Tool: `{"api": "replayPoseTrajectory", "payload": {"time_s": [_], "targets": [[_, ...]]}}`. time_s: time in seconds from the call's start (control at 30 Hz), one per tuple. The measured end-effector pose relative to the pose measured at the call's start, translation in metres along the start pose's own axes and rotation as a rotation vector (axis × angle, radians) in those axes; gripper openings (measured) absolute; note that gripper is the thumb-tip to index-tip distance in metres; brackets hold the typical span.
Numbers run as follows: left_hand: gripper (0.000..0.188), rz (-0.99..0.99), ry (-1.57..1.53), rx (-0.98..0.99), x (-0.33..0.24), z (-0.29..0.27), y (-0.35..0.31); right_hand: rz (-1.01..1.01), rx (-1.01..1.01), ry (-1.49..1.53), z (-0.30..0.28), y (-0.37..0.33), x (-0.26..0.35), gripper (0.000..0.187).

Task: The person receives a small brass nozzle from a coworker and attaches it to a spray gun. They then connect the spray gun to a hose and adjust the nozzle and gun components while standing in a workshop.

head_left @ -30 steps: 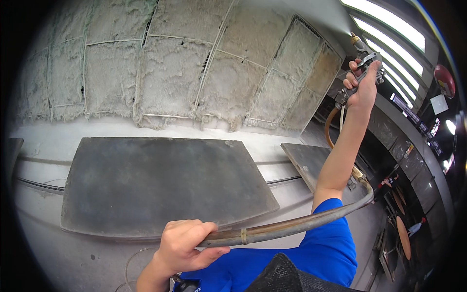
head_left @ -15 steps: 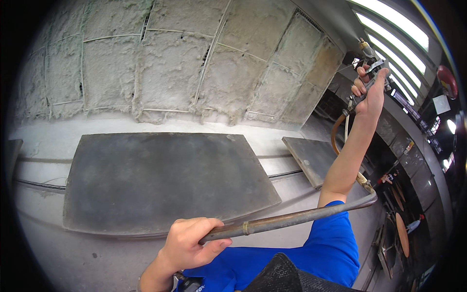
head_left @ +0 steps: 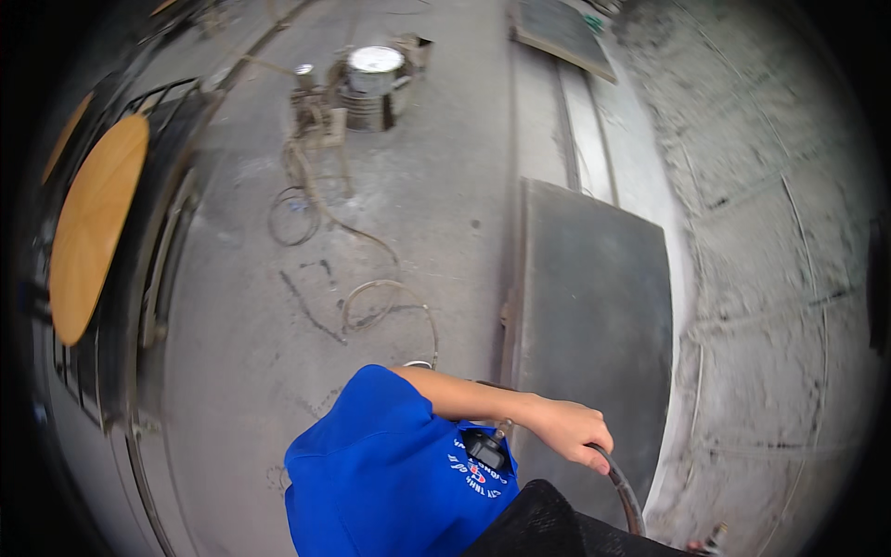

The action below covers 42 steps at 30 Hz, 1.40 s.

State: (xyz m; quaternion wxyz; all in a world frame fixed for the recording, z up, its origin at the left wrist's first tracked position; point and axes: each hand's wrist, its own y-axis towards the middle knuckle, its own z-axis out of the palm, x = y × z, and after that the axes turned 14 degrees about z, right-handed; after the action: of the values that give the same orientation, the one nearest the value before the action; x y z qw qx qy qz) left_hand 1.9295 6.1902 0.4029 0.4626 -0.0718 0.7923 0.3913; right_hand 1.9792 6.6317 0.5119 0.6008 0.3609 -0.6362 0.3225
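Observation:
My left hand (head_left: 568, 434) is closed round a dark hose (head_left: 629, 501), over the near end of a large dark grey slab (head_left: 599, 306). The hose bends down from my fist and passes out of sight behind black material at the lower edge. At the bottom right, a small part of my right hand (head_left: 694, 546) shows beside the brass-tipped nozzle of a spray gun (head_left: 716, 533). Most of that hand and of the gun is cut off or hidden.
A dusty, fibre-covered wall (head_left: 752, 232) runs along the right. Another slab (head_left: 561, 35) lies farther off. Beyond the floor hose (head_left: 371, 283) stand a pump (head_left: 316, 121) and a metal drum (head_left: 367, 107). An oval wooden board (head_left: 97, 232) stands at the left.
My view has swung left, along the wall and the floor. The spray gun and right hand, raised at upper right before, now show only at the bottom edge. My left hand still grips the hose.

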Motion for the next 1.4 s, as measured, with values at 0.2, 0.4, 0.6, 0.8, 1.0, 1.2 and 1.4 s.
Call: {"api": "replayPoseTrajectory", "payload": {"time_s": [0.2, 0.4, 0.6, 0.8, 1.0, 1.2, 1.4], "targets": [[0.045, -0.292, 0.328, -0.271, -0.037, 0.041, -0.091, 0.567, 0.322, 0.182, 0.125, 0.002, -0.167, 0.040], [0.031, -0.559, 0.759, -0.719, -0.120, 0.133, -0.163, 0.734, 1.138, 0.250, 0.260, -0.079, -0.163, 0.061], [0.020, -0.761, 1.050, -1.035, -0.194, 0.215, -0.210, 0.674, 1.599, 0.021, 0.316, -0.234, -0.123, 0.056], [0.047, -0.835, 1.333, -1.580, -0.278, 0.268, -0.273, 0.331, 1.981, -0.155, 0.309, -0.398, -0.084, 0.055], [0.050, -0.921, 1.379, -1.707, -0.366, 0.311, -0.380, 0.293, 2.487, -0.357, 0.309, -0.559, -0.071, 0.069], [0.058, -0.785, 1.506, -1.837, -0.440, 0.355, -0.467, 0.254, 2.669, -0.422, 0.310, -0.696, -0.054, 0.068], [0.045, -0.785, 1.578, -1.970, -0.480, 0.358, -0.513, 0.409, 2.634, -0.472, 0.324, -0.774, -0.046, 0.065]]}}
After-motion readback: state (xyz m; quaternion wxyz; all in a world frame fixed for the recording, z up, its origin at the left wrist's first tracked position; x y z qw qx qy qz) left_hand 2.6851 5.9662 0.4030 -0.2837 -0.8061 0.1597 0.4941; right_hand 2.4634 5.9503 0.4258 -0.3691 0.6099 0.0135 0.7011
